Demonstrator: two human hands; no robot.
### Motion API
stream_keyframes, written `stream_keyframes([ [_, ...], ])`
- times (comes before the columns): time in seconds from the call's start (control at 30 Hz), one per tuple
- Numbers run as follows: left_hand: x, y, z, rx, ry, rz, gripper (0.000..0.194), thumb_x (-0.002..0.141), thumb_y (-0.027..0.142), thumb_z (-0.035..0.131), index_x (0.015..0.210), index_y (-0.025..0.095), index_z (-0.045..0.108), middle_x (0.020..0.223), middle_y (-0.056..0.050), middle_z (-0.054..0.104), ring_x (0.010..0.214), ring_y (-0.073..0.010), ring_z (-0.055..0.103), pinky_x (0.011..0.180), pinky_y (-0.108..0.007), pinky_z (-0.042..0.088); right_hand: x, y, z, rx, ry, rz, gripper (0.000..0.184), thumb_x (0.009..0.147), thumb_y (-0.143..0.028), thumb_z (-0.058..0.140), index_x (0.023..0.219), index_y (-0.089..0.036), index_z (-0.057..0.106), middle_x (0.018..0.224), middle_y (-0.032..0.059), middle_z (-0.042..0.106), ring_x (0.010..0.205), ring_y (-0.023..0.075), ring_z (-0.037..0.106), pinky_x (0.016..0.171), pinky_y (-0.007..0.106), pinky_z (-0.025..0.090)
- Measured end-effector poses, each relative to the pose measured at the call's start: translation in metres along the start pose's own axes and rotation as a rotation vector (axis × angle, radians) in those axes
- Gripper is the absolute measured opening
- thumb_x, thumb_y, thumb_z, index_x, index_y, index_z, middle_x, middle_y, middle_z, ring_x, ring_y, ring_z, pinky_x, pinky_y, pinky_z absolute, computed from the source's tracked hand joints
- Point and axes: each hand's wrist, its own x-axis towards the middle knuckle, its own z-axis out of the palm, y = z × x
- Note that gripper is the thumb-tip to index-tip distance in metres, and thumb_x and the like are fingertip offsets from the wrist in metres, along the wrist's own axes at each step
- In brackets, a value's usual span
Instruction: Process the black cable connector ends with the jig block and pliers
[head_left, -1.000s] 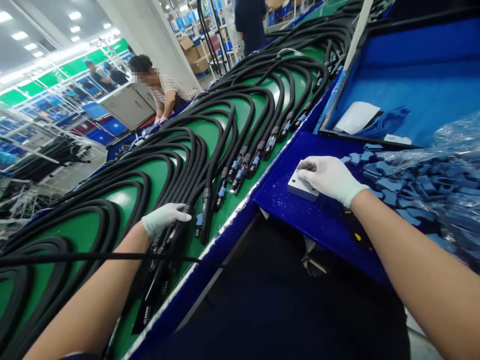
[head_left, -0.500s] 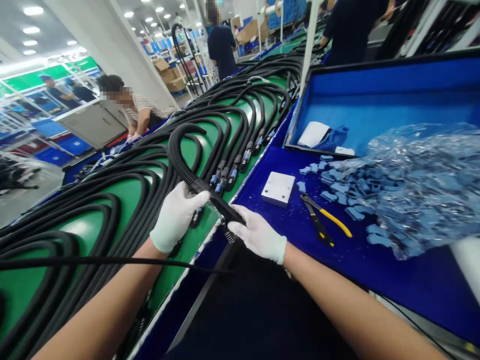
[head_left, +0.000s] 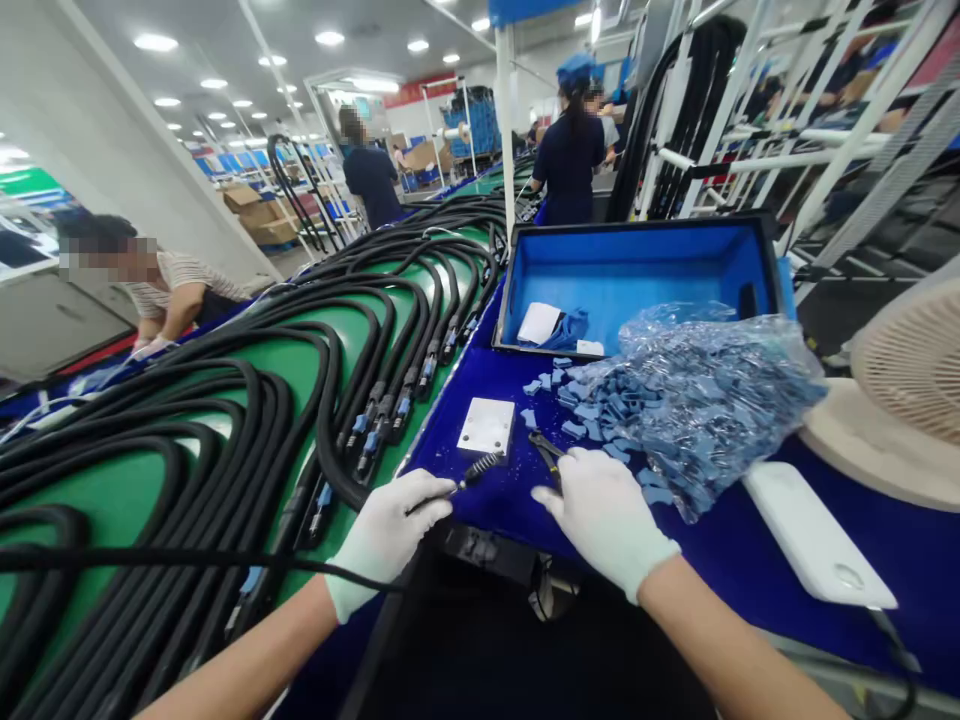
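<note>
Black spring (head_left: 482, 466) seemingly at left fingertips (head_left: 436, 487)

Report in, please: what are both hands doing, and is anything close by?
Left hand pinching spring-tipped end. Right hand on pliers, grip partly hidden. Close by: metal block, loose blue pieces.

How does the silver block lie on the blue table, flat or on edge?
Flat: the silver block shows its broad, holed face upward.
</note>
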Motion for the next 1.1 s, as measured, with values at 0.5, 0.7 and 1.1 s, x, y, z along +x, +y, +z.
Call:
stream_keyframes([
  [0.5,0.038,0.053,-0.010,-0.315,0.037,-0.260,0.043,0.090,0.041,0.065,0.124,0.016,0.072,0.089,-0.004,0.078,0.085,-0.0207,0.071,0.079,-0.029,0.053,0.002,0.001,-0.003,0.768,-0.015,-0.432,0.032,0.083,-0.009,0.053,0.110,-0.019,0.066,0.109,0.0075,0.072,0.100,0.0228,0.067,0.091,0.037,0.054],
  [0.7,0.040,0.053,-0.009,-0.281,-0.004,-0.205,0.043,0.091,0.045,0.064,0.123,0.018,0.073,0.090,-0.003,0.077,0.084,-0.0198,0.069,0.078,-0.028,0.052,0.013,-0.018,-0.001,0.831,0.040,-0.670,0.038,0.087,-0.014,0.059,0.123,-0.024,0.065,0.127,0.0084,0.068,0.121,0.0256,0.063,0.109,0.043,0.049],
  [1.1,0.042,0.042,-0.005,-0.295,-0.054,-0.245,0.050,0.091,0.044,0.063,0.131,0.015,0.068,0.093,-0.006,0.077,0.085,-0.0230,0.069,0.078,-0.032,0.052,0.012,-0.011,0.017,0.549,0.106,-0.564,0.021,0.090,-0.025,0.065,0.110,-0.021,0.066,0.111,0.0113,0.068,0.103,0.0274,0.063,0.093,0.044,0.052],
])
